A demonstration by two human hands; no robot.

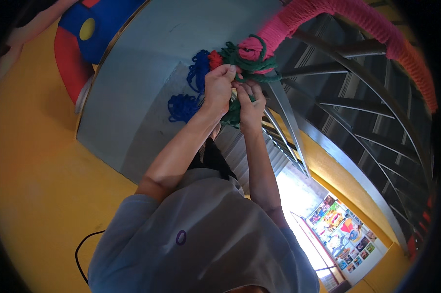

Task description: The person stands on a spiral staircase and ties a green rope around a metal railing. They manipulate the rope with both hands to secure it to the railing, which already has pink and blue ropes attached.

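Note:
A thick stair handrail [303, 22] is wound in pink yarn, turning orange farther along. Dark green yarn [259, 63] is looped loosely about its near end. Just below that end, my left hand [218, 88] pinches the green yarn with thumb and forefinger. Close beside it, my right hand [252, 105] is closed with bent fingers on the same yarn, and a green bundle [234, 115] hangs between the hands and lower down. Blue yarn [198, 71] and a small red yarn bundle [215, 59] lie just left of my hands. The exact strand between my fingertips is partly hidden.
Dark stairs [362, 97] with metal railing bars [357, 105] rise on the right. A grey-blue floor [132, 83] ends at a yellow area [40, 161] on the left. Another blue yarn bundle [183, 108] lies on it. A picture board [345, 232] stands at lower right.

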